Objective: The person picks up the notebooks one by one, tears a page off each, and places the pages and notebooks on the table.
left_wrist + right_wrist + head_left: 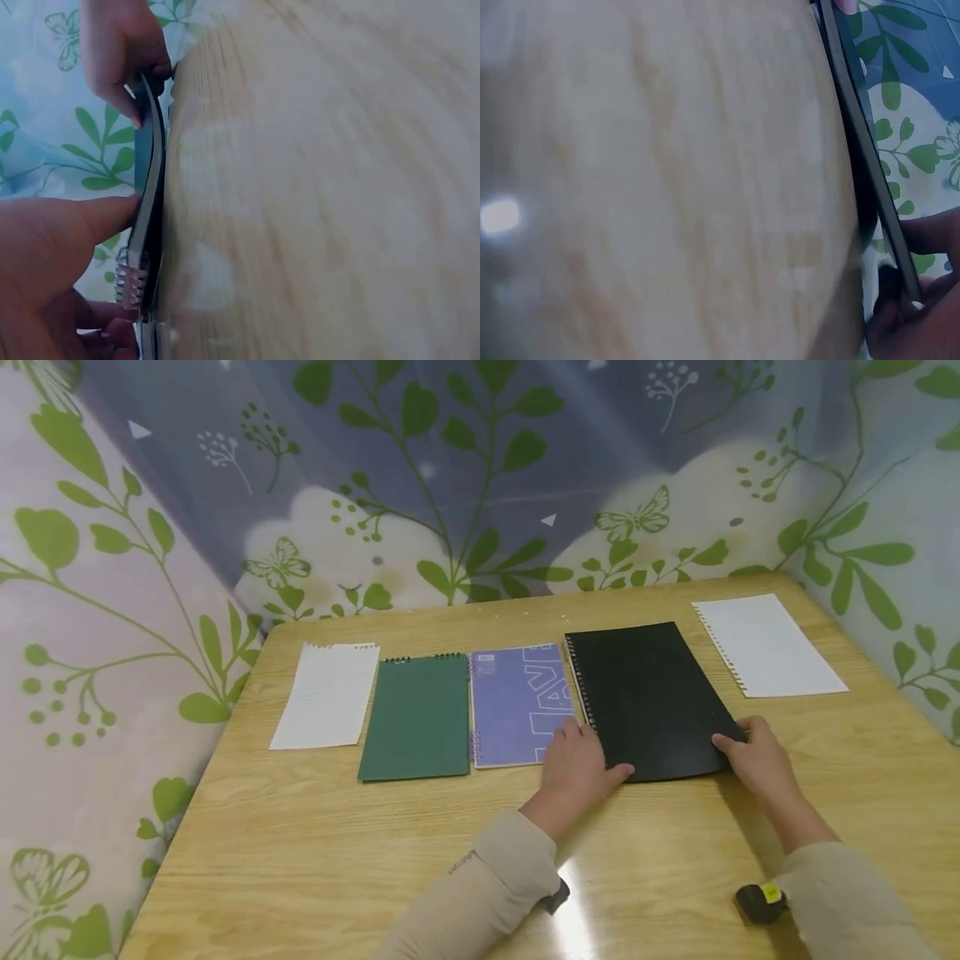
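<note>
A black spiral notebook [652, 702] lies right of centre on the table, its coil along the left side. My right hand [761, 760] pinches its near right corner, thumb on the cover and fingers underneath; in the right wrist view that corner is raised off the table. At the near left corner is my left hand [573, 764], its thumb on the cover's near edge and its curled fingers beside the coil [131, 281], over the purple notebook's edge. The purple spiral notebook [513, 710] lies directly left of the black one, with a green top-bound notepad [416, 718] beyond it.
A lined loose sheet [326, 697] with torn holes lies at the far left of the wooden table [315, 852]. Another white sheet [772, 647] with holes lies at the back right. Leaf-patterned walls [465, 485] stand close along the back and sides.
</note>
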### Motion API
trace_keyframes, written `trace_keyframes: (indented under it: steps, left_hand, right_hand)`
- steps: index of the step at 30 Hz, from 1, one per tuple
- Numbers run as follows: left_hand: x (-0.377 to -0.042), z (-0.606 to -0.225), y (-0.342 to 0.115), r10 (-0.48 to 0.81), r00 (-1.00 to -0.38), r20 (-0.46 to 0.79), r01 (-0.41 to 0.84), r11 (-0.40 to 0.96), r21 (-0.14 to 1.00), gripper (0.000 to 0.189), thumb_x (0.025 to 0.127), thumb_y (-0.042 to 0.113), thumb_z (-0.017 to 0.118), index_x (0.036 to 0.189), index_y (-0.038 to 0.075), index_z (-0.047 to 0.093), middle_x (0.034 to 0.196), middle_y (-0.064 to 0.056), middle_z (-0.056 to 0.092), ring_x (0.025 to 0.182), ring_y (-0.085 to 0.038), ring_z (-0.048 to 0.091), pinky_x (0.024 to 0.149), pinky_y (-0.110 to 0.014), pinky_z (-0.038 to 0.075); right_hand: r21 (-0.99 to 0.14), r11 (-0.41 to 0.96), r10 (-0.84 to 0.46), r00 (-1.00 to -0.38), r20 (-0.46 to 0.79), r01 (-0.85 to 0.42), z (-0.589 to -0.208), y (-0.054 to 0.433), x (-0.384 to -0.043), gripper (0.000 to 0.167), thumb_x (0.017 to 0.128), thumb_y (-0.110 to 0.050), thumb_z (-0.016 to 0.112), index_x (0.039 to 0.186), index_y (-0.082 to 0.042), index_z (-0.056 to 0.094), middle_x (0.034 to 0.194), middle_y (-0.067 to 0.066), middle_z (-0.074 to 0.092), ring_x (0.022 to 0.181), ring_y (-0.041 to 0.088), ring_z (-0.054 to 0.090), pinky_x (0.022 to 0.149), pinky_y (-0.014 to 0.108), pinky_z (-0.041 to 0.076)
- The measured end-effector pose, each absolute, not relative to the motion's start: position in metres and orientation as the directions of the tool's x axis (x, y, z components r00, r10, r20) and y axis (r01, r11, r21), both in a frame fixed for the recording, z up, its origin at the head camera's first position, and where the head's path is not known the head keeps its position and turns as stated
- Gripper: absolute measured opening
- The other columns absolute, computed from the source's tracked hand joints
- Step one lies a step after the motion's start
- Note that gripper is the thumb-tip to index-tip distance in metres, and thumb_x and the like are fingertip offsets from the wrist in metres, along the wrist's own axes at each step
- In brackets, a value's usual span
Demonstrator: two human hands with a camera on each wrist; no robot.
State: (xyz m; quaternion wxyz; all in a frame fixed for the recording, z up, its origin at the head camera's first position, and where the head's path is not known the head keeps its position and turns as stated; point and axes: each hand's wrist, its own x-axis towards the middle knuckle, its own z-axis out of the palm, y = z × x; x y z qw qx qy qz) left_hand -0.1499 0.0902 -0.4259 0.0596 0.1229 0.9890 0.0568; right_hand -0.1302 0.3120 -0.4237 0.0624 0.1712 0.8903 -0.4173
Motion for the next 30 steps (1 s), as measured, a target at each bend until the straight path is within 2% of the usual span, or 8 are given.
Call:
trace_keyframes:
  steps: [5,9,13,19,22,26,30]
  left_hand:
    - [-0.151,-0.422,0.092,0.244,-0.965,-0.097,0.227,0.961,0.158,0.080,0.075,0.066,0.058,0.127,0.008,0.044,0.118,-0.005,0.043,0.101,-0.017,0.052,0.074,-0.027,0.050]
    - [-0.156,-0.417,0.091,0.291,-0.946,-0.146,0.278,0.955,0.103,0.078,0.078,0.066,0.055,0.138,0.019,0.039,0.138,-0.001,0.038,0.117,-0.021,0.045,0.087,-0.032,0.048]
    - [-0.159,-0.413,0.089,0.317,-0.922,-0.222,0.304,0.948,0.094,0.071,0.079,0.066,0.052,0.138,0.029,0.040,0.148,0.005,0.029,0.128,-0.023,0.037,0.097,-0.037,0.042]
    - [-0.161,-0.411,0.087,0.338,-0.911,-0.238,0.316,0.940,0.126,0.070,0.078,0.065,0.056,0.135,0.027,0.044,0.147,0.003,0.031,0.129,-0.025,0.037,0.101,-0.039,0.039]
    - [-0.163,-0.412,0.086,0.343,-0.905,-0.250,0.318,0.938,0.134,0.070,0.078,0.065,0.056,0.136,0.027,0.044,0.147,0.002,0.031,0.128,-0.025,0.038,0.101,-0.039,0.039]
    - [-0.171,-0.412,0.082,0.360,-0.905,-0.226,0.305,0.920,0.246,0.063,0.084,0.063,0.047,0.134,0.025,0.046,0.143,0.000,0.037,0.125,-0.024,0.043,0.095,-0.040,0.044]
    - [-0.184,-0.406,0.070,0.351,-0.928,-0.127,0.282,0.882,0.378,0.048,0.094,0.053,0.038,0.125,0.020,0.056,0.125,-0.002,0.055,0.110,-0.020,0.057,0.083,-0.038,0.050]
  right_hand:
    - [-0.634,0.724,0.201,-0.962,-0.183,0.271,-0.426,0.317,-0.132,0.060,0.095,-0.029,0.046,0.125,0.022,0.034,0.120,0.043,0.035,0.108,0.054,0.038,0.086,0.058,0.038]
    - [-0.582,0.777,0.183,-0.971,-0.156,0.240,-0.424,0.319,-0.134,0.056,0.093,-0.028,0.049,0.121,0.019,0.039,0.114,0.041,0.041,0.103,0.052,0.042,0.080,0.055,0.040]
    - [-0.545,0.801,0.169,-0.968,-0.188,0.246,-0.424,0.321,-0.135,0.058,0.092,-0.029,0.052,0.122,0.017,0.038,0.113,0.038,0.044,0.100,0.049,0.046,0.075,0.052,0.042]
    - [-0.535,0.804,0.159,-0.962,-0.224,0.258,-0.423,0.321,-0.133,0.061,0.092,-0.032,0.053,0.124,0.017,0.035,0.115,0.037,0.042,0.102,0.049,0.046,0.075,0.052,0.043]
    - [-0.546,0.796,0.176,-0.963,-0.202,0.260,-0.421,0.320,-0.134,0.061,0.090,-0.030,0.055,0.123,0.017,0.037,0.116,0.037,0.043,0.102,0.050,0.046,0.076,0.053,0.043]
    - [-0.607,0.748,0.236,-0.963,-0.132,0.267,-0.412,0.317,-0.136,0.059,0.088,-0.026,0.058,0.125,0.016,0.038,0.121,0.036,0.043,0.107,0.050,0.044,0.081,0.056,0.041]
    - [-0.708,0.653,0.277,-0.955,-0.106,0.268,-0.393,0.308,-0.134,0.061,0.091,-0.028,0.053,0.131,0.013,0.034,0.127,0.035,0.040,0.114,0.048,0.040,0.090,0.057,0.036]
